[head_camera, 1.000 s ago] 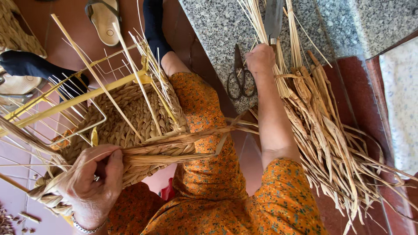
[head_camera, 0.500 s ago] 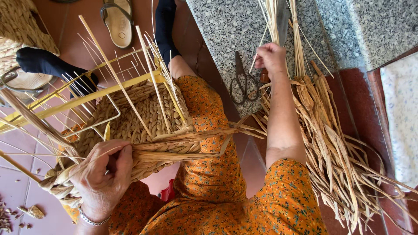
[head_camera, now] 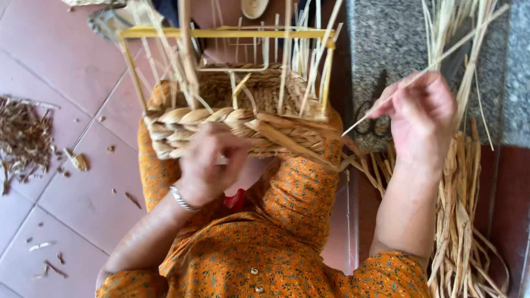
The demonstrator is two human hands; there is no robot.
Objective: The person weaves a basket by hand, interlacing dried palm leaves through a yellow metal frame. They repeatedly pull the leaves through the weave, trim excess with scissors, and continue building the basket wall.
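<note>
The left hand (head_camera: 212, 163) gripped the half-woven basket (head_camera: 243, 124) on the lap; the right hand (head_camera: 422, 118) pinched a straw strand (head_camera: 386, 94) beside the straw bundle (head_camera: 464, 187).

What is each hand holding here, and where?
Left hand grips the half-woven basket at its braided rim; right hand pinches a straw strand mid-length.

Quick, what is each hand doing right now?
Left hand: closed on the braided rim of the half-woven straw basket.
Right hand: pinching a thin pale straw strand.
</note>
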